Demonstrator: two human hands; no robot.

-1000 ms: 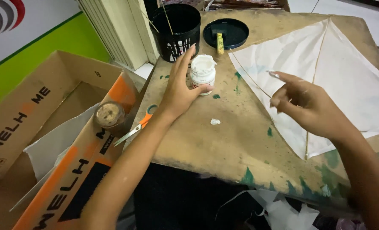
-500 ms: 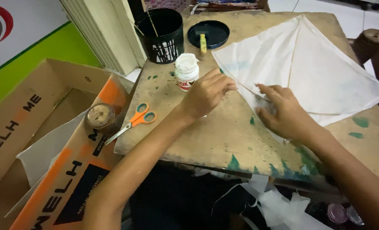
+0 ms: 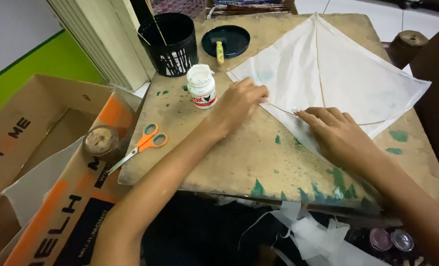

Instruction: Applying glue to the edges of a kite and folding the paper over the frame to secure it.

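Head view, looking down on a paint-stained wooden board [image 3: 259,157] used as a work surface. A white paper kite [image 3: 347,74] lies flat on the far right part of the board, its thin spine stick running from the top corner toward the person and a bowed cross stick curving across its lower half.

The left hand [image 3: 239,101] rests at the kite's near left edge, fingers curled together with the tips pressed down on the paper border where the cross stick ends. Whether it pinches the stick itself cannot be told. The right hand [image 3: 335,133] lies palm down on the kite's lower corner, fingers held side by side and flattened against the paper.

Just left of the kite, touching distance from the left hand, stands a small white glue bottle [image 3: 201,86]. Beyond it, off the kite's upper left edge, sit a black mesh basket [image 3: 170,44] and a dark round lid [image 3: 226,41] bearing a small yellow item. Orange-handled scissors [image 3: 143,145] lie well left of the kite, at the board's left edge, beside a spool of thread [image 3: 100,140] resting on an open cardboard box [image 3: 37,162].

The kite's right corner overhangs the board's right edge. Bare board shows between the kite and the near edge, crossed only by the two forearms.
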